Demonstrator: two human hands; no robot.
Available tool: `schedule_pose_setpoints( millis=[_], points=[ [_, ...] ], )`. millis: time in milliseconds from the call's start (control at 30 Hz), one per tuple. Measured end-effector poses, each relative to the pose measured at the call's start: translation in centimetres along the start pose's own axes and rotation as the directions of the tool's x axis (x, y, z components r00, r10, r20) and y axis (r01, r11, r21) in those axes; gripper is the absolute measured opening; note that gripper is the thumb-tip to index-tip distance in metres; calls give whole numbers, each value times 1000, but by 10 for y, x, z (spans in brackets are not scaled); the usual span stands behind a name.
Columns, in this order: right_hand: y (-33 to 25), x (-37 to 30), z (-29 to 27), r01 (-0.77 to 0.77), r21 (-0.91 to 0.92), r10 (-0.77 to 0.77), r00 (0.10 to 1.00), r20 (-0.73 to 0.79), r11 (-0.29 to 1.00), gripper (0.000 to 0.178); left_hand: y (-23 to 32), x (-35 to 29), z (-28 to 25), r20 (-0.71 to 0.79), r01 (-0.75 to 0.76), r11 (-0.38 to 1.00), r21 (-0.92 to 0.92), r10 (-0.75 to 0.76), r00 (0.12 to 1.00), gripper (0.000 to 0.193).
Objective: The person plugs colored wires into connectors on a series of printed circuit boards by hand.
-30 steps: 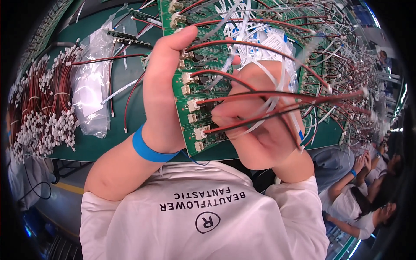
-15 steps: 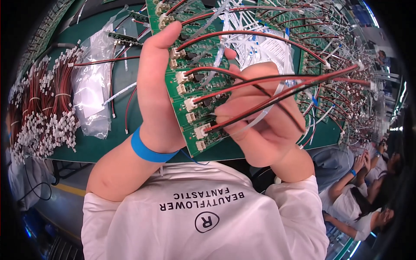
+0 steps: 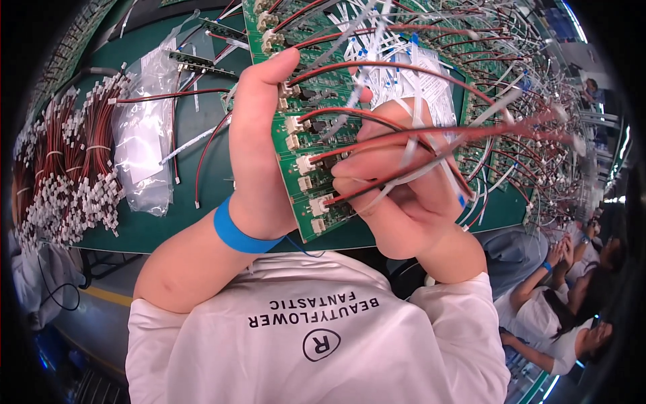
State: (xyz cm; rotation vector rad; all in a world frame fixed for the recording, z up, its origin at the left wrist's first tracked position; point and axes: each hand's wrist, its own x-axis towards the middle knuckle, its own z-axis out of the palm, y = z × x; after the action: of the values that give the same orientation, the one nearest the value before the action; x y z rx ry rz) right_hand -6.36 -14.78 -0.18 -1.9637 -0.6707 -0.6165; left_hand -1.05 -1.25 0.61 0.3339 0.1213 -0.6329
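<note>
My left hand (image 3: 259, 128), wearing a blue wrist strap (image 3: 245, 233), grips the left edge of a long green circuit board panel (image 3: 313, 219), its index finger bent at the edge. The panel is held up at a tilt above the table. Cream connectors (image 3: 306, 163) line its left side, and red-and-black wires (image 3: 397, 65) run from several of them to the right. My right hand (image 3: 410, 215) is closed at the panel's right side, thumb and index fingertips together close to the board. What they pinch is hidden. White flat cables (image 3: 415, 111) and wires cross over this hand.
Bundles of red-and-black wires with white plugs (image 3: 87, 155) lie at the left of the green table (image 3: 182, 225), beside a clear plastic bag (image 3: 145, 141). White flat cables (image 3: 397, 50) are piled behind. More wired boards (image 3: 498, 108) fill the right. Other people (image 3: 558, 303) sit at far right.
The panel and my left hand have shifted slightly to the right. The loose ends of the wires at right have swung and blur. My right hand remains closed near the board.
</note>
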Motion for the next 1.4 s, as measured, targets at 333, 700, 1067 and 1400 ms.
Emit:
schedule_pose_setpoints(
  millis=[333,700,1067,1400],
  points=[
    [-9,2,-4,-62,-19,63,997,37,998,13,-2,3,5,-115,39,979,198,-16,993,49],
    [-2,5,0,-94,60,96,995,-40,994,13,2,4,-2,-40,51,997,58,-48,998,47],
    [-4,6,-5,-393,531,566,797,-211,751,11,18,8,-8,107,-1,982,189,-19,994,64],
    [15,8,-26,-362,838,716,696,-48,409,13,24,13,-15,267,45,998,53,-58,962,79]
  ],
)
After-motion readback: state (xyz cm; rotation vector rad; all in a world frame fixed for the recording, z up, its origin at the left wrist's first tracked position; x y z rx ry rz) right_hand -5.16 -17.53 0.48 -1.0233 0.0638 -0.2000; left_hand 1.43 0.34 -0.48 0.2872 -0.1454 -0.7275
